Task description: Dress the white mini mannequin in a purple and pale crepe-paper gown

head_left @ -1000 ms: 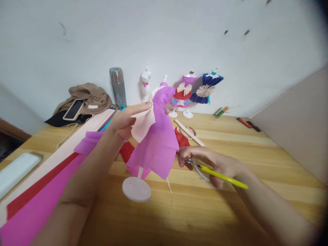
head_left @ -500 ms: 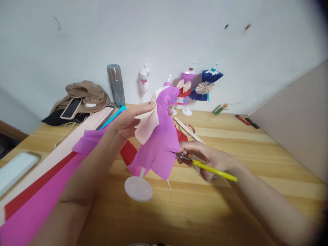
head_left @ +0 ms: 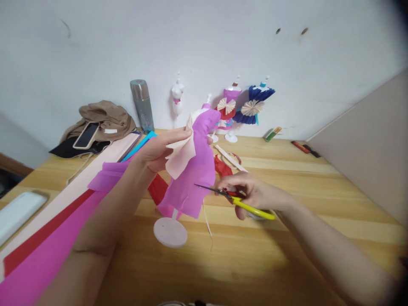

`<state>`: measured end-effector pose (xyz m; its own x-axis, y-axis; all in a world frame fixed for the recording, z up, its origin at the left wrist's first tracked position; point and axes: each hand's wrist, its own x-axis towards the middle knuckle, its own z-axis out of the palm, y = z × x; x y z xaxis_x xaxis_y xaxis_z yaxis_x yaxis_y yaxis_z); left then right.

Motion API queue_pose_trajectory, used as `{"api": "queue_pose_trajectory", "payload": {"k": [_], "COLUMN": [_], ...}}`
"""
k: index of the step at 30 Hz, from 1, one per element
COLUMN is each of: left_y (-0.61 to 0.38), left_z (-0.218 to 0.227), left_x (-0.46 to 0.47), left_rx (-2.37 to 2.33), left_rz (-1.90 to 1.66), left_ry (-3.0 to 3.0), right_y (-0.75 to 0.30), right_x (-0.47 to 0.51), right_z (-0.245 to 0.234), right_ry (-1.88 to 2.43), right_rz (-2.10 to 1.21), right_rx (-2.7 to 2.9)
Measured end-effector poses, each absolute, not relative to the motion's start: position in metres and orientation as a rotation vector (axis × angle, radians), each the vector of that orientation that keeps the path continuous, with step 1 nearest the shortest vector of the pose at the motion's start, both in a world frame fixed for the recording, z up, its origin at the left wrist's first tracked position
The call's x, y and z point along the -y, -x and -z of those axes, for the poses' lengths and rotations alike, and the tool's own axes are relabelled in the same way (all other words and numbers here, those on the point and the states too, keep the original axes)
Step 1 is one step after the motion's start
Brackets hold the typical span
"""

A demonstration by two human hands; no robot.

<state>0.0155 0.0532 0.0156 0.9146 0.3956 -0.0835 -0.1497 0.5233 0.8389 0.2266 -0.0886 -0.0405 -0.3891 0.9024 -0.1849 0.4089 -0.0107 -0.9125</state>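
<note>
My left hand [head_left: 159,148] grips a small mannequin on a white round stand [head_left: 170,232], dressed in a purple crepe-paper dress [head_left: 194,174] with a pale pink pleated piece [head_left: 180,155] at the chest. Its fingers pinch the pink piece against the torso. My right hand [head_left: 251,193] is closed on yellow-handled scissors [head_left: 236,199]. The blades point left and touch the lower right edge of the purple skirt. A thin paper strip hangs below the hem.
Long sheets of crepe paper [head_left: 47,238] in pink, red and magenta lie at left. Three dressed mannequins [head_left: 236,108] and a steel bottle [head_left: 142,106] stand by the wall. A phone [head_left: 84,135] rests on brown cloth. Red scraps [head_left: 221,165], a white box [head_left: 15,214], markers [head_left: 272,134].
My right hand has moved the scissors left, and their blades now reach the skirt's edge. The mannequin and my left hand have stayed nearly still.
</note>
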Motion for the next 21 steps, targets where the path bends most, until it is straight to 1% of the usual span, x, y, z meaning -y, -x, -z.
{"api": "queue_pose_trajectory", "payload": {"k": [6,11,16,21], "left_y": [-0.015,-0.016,-0.018,-0.022], "left_z": [-0.014,-0.012,-0.011,-0.009], "left_x": [-0.054,-0.052,-0.050,-0.051], "left_rx": [-0.283,-0.310,-0.375,-0.401], "left_rz": [-0.333,-0.344,-0.375,-0.363], "left_ry": [-0.981,-1.021,-1.040,-1.030], "right_y": [-0.229,-0.229,-0.226,-0.221], "right_x": [0.094,0.097,0.094,0.095], "right_z": [0.039,0.032,0.027,0.023], "right_ry": [1.368,1.285,1.231,1.192], "right_rz": [-1.345,-1.296,-1.353,-1.448], "right_rx": [1.806,1.953,1.986,1.884]}}
